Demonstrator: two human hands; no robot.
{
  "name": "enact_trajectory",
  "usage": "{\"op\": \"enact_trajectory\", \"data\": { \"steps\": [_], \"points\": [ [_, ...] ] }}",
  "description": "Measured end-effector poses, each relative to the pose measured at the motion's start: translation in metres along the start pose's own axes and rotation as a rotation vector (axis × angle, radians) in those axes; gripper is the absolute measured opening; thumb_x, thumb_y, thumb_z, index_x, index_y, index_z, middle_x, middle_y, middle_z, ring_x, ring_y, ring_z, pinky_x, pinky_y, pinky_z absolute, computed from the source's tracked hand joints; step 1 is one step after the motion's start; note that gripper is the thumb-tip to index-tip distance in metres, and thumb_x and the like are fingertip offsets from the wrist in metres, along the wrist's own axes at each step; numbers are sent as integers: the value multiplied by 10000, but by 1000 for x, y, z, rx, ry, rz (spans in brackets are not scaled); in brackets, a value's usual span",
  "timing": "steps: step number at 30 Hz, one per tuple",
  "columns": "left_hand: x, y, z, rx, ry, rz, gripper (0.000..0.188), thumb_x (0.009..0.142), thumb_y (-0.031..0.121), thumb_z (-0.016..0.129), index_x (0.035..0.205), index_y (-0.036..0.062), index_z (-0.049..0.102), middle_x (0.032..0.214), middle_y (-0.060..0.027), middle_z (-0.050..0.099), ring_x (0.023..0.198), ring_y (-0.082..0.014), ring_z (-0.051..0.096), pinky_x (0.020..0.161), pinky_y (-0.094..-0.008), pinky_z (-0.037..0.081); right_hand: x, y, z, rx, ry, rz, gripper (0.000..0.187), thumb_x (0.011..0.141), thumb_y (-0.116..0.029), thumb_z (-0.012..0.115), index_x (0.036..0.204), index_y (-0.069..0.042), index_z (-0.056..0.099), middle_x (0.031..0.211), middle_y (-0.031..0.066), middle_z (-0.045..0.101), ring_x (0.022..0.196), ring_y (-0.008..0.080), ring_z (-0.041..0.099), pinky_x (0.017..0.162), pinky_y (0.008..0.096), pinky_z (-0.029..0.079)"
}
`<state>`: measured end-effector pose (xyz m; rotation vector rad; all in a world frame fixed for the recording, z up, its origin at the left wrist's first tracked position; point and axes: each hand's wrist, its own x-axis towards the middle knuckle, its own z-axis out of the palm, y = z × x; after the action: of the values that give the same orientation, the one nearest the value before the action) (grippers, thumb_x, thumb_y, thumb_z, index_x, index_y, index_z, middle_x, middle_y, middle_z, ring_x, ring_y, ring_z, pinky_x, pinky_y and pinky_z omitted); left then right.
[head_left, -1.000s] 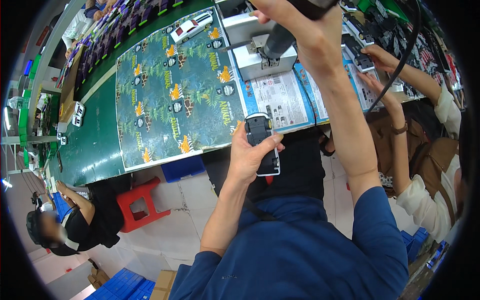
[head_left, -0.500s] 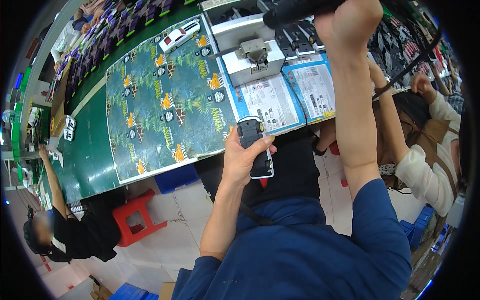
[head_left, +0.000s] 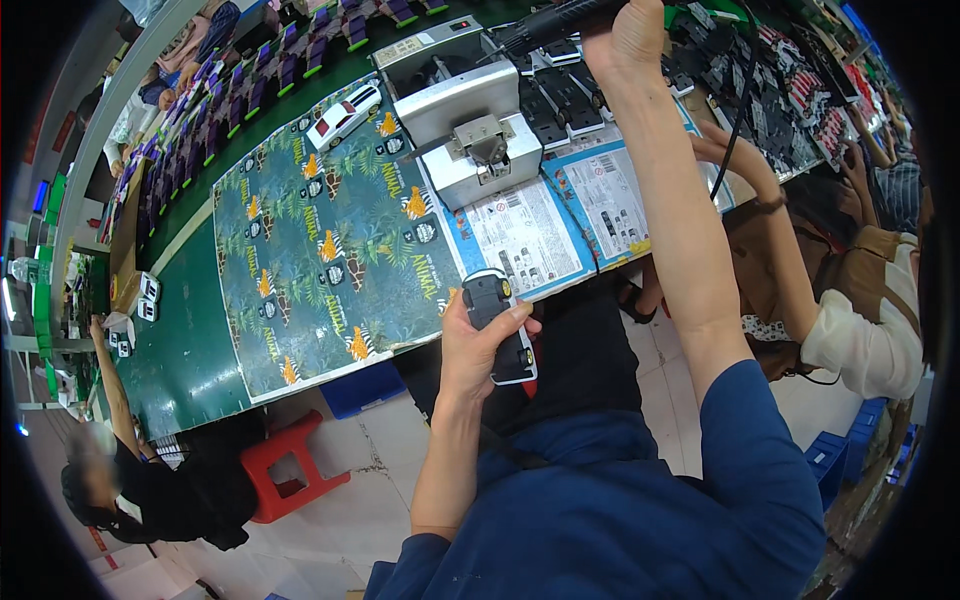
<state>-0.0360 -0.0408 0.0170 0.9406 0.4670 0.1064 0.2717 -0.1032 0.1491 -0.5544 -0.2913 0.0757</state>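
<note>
Toy car (head_left: 488, 298), underside showing, held in left hand (head_left: 468, 347), well apart from right hand (head_left: 628, 48) gripping black screwdriver (head_left: 558, 27).

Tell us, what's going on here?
The person's left hand holds a white-edged toy car, black underside up, at the edge of the green table. The right hand grips a black cylindrical tool, probably a powered screwdriver, its tip near the open top of the silver box-shaped metal device. A white toy car with dark windows rests on the green animal-print sheet.
</note>
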Motion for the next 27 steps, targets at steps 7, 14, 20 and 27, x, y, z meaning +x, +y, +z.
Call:
{"op": "enact_trajectory", "data": {
  "steps": [7,14,20,27],
  "points": [
    [2,-5,4,25,16,51,288,838,25,763,1053,11,571,890,-85,676,717,-153,676,660,-286,561,-60,-9,-25,-243,-113,169,236,914,-297,735,1043,-107,678,1000,13,669,949,151,616,865,337,478],
    [-13,-23,6,44,27,51,463,780,-29,800,1172,16,559,996,-69,684,868,-116,660,791,-280,562,-228,-6,-73,-1067,-607,78,183,832,-45,737,1007,4,717,1046,94,684,936,165,660,765,279,527],
    [-15,-29,11,100,10,128,543,764,-16,807,1246,2,559,1125,-56,655,1029,-121,618,916,-286,508,-248,-1,-77,-1142,-661,74,167,830,2,699,996,21,704,1031,104,675,919,162,646,795,258,506],
    [-18,-39,10,260,-29,181,555,773,15,812,1257,3,543,1153,-59,634,1053,-121,598,917,-281,493,-250,3,-79,-1032,-602,271,77,843,-5,687,915,23,684,1065,106,688,916,145,642,769,250,497]
  ]
}}
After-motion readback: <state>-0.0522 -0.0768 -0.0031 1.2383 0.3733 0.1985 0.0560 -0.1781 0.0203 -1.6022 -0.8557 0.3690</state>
